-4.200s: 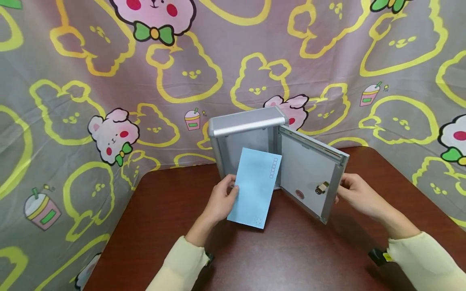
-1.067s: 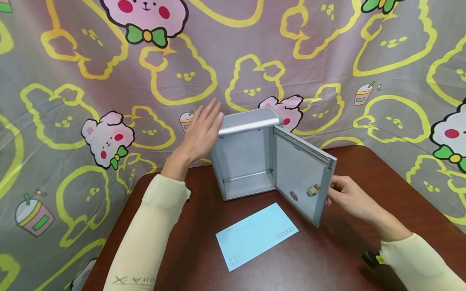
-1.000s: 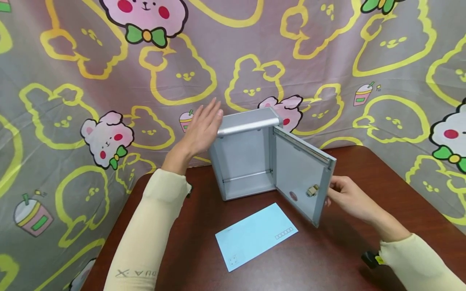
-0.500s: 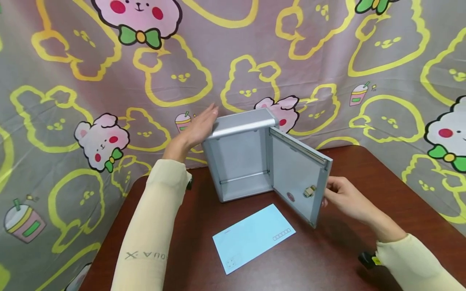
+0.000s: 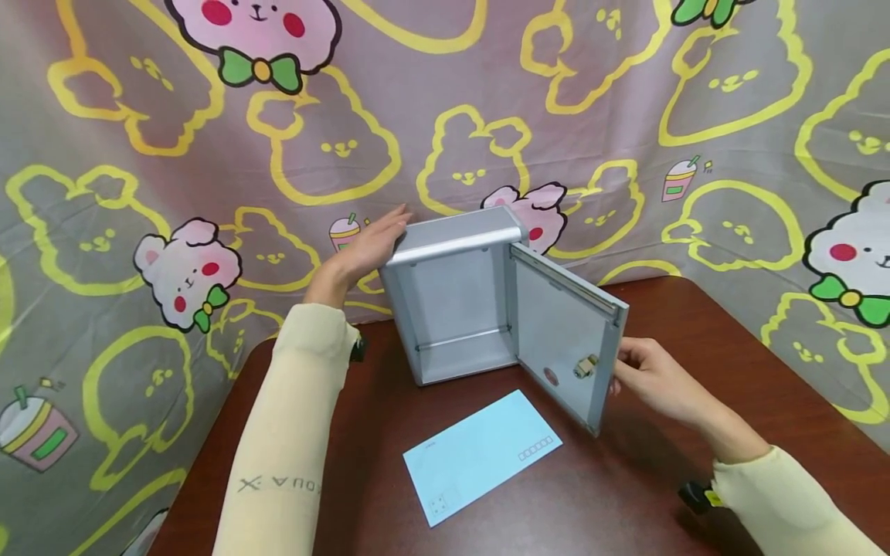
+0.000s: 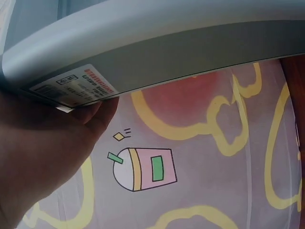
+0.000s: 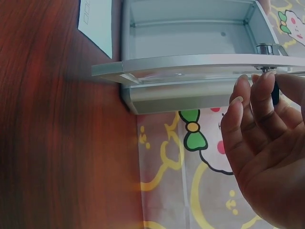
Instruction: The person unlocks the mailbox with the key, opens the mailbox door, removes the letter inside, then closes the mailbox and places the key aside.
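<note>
A silver metal box, like a letter box, stands on the table with its hinged door swung out to the right. My left hand rests on its upper left corner, fingers stretched along the edge. In the left wrist view, that hand lies beside a printed label on the box wall. My right hand is at the door's outer edge; in the right wrist view its curled fingers pinch a small black-headed key at the lock. A light blue envelope lies flat before the box.
The dark red-brown table carries everything. Close behind the box hangs a cloth printed with yellow bear outlines and white bunnies. Black wrist straps show at the sleeves.
Earlier my left hand held the envelope before the box; the envelope now lies on the table. The left hand has since come down onto the box's corner. My right hand has stayed at the door.
</note>
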Tool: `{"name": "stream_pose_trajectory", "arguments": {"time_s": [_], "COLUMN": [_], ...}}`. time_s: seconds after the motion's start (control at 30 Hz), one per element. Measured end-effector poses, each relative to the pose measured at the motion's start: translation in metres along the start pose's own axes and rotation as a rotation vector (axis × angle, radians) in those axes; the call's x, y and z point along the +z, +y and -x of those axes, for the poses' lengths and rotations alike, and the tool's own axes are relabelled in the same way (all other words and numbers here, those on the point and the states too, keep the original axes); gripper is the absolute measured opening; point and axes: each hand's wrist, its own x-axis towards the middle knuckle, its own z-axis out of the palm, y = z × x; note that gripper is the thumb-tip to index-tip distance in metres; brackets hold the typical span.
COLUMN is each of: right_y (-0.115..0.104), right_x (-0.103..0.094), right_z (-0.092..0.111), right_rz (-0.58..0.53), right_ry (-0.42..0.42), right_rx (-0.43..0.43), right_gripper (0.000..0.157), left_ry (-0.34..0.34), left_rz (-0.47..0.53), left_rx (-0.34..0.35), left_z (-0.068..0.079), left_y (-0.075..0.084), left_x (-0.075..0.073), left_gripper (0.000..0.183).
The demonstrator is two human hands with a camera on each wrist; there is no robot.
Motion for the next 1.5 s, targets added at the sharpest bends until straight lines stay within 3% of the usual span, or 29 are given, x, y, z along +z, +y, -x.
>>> {"name": "stream_pose_trajectory", "arguments": {"time_s": [0.43,0.8,1.5], "right_y": [0.001,-0.001,-0.020], "right_x": [0.002,0.006,0.033], "right_z": [0.000,0.001,-0.004], "right_rz": [0.003,0.023,0.074], "right_ry": [0.008,0.024,-0.065], "right_rx": [0.006,-0.012,-0.053], "right_gripper": [0.018,0.018,0.017], "left_ry": [-0.094,-0.019,0.007], "left_rz": [-0.029,-0.141,-0.092], "left_rx": [0.032,0.053,0.022], "left_z": [0.000,0.001,0.002], "left_y": [-0.008,-0.005,-0.008], "left_x": [-0.007,-0.003,-0.001], "left_gripper": [0.054,0.056,0.055]}}
